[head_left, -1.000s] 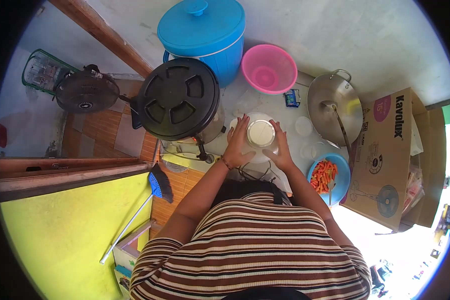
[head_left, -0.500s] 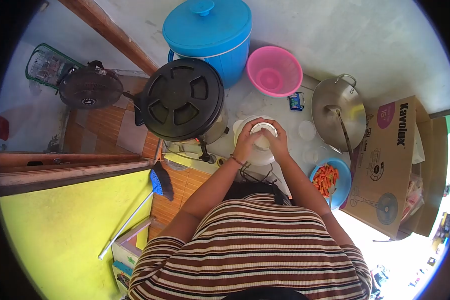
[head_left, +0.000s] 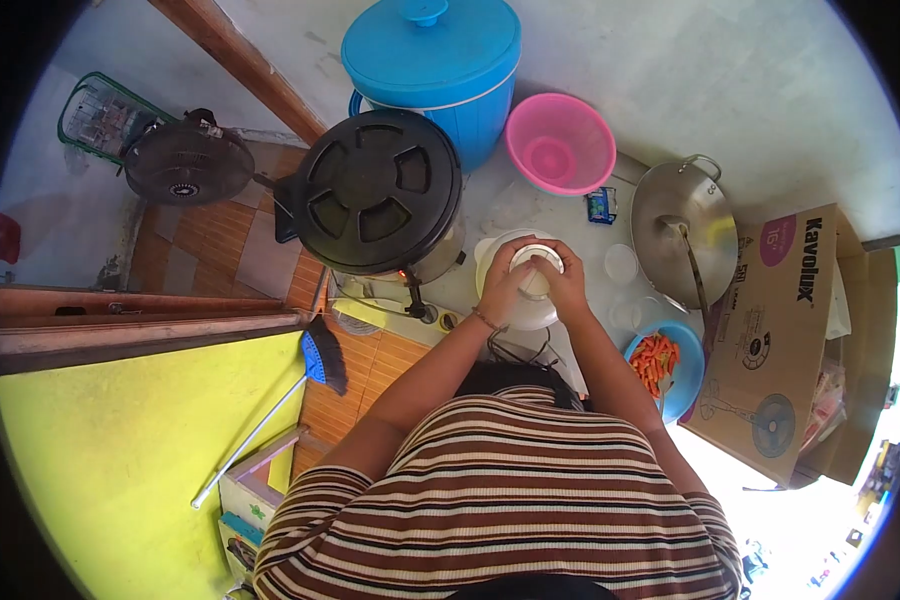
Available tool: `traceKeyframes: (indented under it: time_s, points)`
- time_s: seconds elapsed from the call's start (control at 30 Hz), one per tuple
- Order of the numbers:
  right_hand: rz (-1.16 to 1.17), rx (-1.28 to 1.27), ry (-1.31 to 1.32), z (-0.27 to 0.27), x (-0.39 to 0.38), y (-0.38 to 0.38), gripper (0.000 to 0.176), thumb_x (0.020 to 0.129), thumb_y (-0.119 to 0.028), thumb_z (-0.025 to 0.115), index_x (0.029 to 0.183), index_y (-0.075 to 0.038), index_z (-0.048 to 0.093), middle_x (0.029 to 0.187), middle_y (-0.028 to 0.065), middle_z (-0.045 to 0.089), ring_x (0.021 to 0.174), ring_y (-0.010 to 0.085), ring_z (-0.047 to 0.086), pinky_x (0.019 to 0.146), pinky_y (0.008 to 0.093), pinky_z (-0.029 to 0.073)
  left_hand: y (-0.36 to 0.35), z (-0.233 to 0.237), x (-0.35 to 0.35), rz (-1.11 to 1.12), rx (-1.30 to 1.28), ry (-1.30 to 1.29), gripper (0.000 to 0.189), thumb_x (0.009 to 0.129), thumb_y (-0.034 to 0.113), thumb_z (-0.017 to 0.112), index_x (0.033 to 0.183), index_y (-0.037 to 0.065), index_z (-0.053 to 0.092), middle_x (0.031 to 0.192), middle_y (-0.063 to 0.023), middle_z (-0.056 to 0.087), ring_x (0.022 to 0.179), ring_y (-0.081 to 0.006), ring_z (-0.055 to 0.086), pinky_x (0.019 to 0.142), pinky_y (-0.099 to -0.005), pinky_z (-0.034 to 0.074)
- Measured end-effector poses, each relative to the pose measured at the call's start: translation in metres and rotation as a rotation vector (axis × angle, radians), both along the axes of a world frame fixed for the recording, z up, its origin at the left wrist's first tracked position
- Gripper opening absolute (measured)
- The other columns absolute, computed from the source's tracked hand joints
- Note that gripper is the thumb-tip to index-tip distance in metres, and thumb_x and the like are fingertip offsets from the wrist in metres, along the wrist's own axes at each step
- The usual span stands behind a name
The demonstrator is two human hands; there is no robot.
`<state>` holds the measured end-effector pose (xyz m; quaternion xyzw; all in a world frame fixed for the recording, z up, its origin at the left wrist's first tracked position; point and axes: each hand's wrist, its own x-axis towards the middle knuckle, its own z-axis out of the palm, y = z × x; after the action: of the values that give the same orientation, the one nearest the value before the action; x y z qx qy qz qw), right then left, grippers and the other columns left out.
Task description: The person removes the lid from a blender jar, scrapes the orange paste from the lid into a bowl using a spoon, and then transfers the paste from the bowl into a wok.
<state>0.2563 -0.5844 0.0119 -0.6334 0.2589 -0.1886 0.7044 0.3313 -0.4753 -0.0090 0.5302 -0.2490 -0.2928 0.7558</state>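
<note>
A small round white container point(head_left: 536, 259) sits between my two hands, above a larger white bowl or plate point(head_left: 497, 250). My left hand point(head_left: 501, 282) wraps round one side of it, with a bracelet at the wrist. On the other side, my right hand point(head_left: 568, 280) curls its fingers round the rim. Both thumbs lie over the container's top. What the container holds is too small to tell. Clear round lids or cups point(head_left: 621, 263) lie to the right of my hands.
A black-lidded pot point(head_left: 377, 192), blue bucket point(head_left: 432, 60) and pink basin point(head_left: 560, 145) stand behind. Rightwards are a metal wok point(head_left: 685, 235), a blue bowl point(head_left: 685, 385) of orange-red pieces and a cardboard box point(head_left: 765, 340). A fan point(head_left: 189, 160) and broom point(head_left: 322, 358) are leftwards.
The whole view has shifted slightly, so most things appear a little further right. Both hands keep hold of the small white container.
</note>
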Motion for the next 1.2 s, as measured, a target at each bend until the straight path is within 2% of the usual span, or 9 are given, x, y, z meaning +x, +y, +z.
traceKeyframes:
  time_s: [0.17, 0.27, 0.77, 0.87, 1.07, 1.2]
  points:
    - [-0.010, 0.040, 0.010, 0.005, 0.000, 0.001, 0.023, 0.082, -0.006, 0.067, 0.105, -0.004, 0.064, 0.093, 0.0029, 0.065, 0.086, 0.0106, 0.060, 0.078, 0.0258, 0.048, 0.001, -0.002, 0.000, -0.003, 0.010, -0.092, 0.039, 0.088, 0.000, 0.046, 0.127, 0.002, 0.052, 0.135, -0.0110, 0.050, 0.127, -0.0193, 0.044, 0.108, -0.0316, 0.031]
    - [-0.024, 0.035, 0.017, 0.009, 0.001, 0.003, 0.021, 0.081, -0.006, 0.066, 0.102, -0.002, 0.065, 0.093, 0.0037, 0.066, 0.086, 0.0108, 0.059, 0.079, 0.0256, 0.047, -0.001, -0.003, -0.001, 0.031, -0.008, -0.041, 0.038, 0.084, 0.004, 0.053, 0.122, 0.003, 0.056, 0.127, -0.0110, 0.054, 0.124, -0.0219, 0.047, 0.108, -0.0335, 0.032]
    - [-0.020, -0.020, 0.009, -0.002, 0.000, 0.001, 0.023, 0.083, -0.005, 0.066, 0.105, -0.003, 0.063, 0.095, 0.0030, 0.064, 0.086, 0.0111, 0.059, 0.079, 0.0257, 0.048, 0.001, 0.002, 0.001, 0.016, 0.027, -0.101, 0.038, 0.086, 0.005, 0.053, 0.123, 0.003, 0.054, 0.128, -0.0108, 0.053, 0.124, -0.0218, 0.047, 0.108, -0.0332, 0.032]
    - [-0.020, -0.007, 0.024, -0.002, 0.001, 0.000, 0.022, 0.083, -0.005, 0.066, 0.105, -0.003, 0.063, 0.095, 0.0030, 0.064, 0.087, 0.0109, 0.059, 0.079, 0.0255, 0.048, 0.002, 0.000, 0.002, -0.016, 0.037, -0.113, 0.040, 0.089, 0.000, 0.046, 0.128, 0.001, 0.051, 0.134, -0.0110, 0.050, 0.127, -0.0195, 0.044, 0.109, -0.0318, 0.030]
    - [-0.021, -0.011, 0.006, 0.005, 0.001, 0.003, 0.021, 0.082, -0.006, 0.066, 0.104, -0.004, 0.065, 0.094, 0.0028, 0.065, 0.086, 0.0106, 0.059, 0.078, 0.0251, 0.048, 0.001, -0.004, 0.002, -0.007, 0.042, -0.125, 0.040, 0.089, 0.000, 0.045, 0.128, 0.001, 0.050, 0.134, -0.0107, 0.050, 0.127, -0.0191, 0.044, 0.108, -0.0315, 0.031]
    - [-0.012, -0.019, 0.005, 0.004, 0.000, 0.002, 0.022, 0.082, -0.006, 0.066, 0.104, -0.004, 0.065, 0.094, 0.0025, 0.065, 0.085, 0.0105, 0.059, 0.078, 0.0251, 0.047, -0.001, -0.004, 0.000, 0.033, 0.017, -0.079, 0.038, 0.086, 0.006, 0.052, 0.123, 0.004, 0.054, 0.128, -0.0112, 0.053, 0.124, -0.0230, 0.046, 0.108, -0.0342, 0.033]
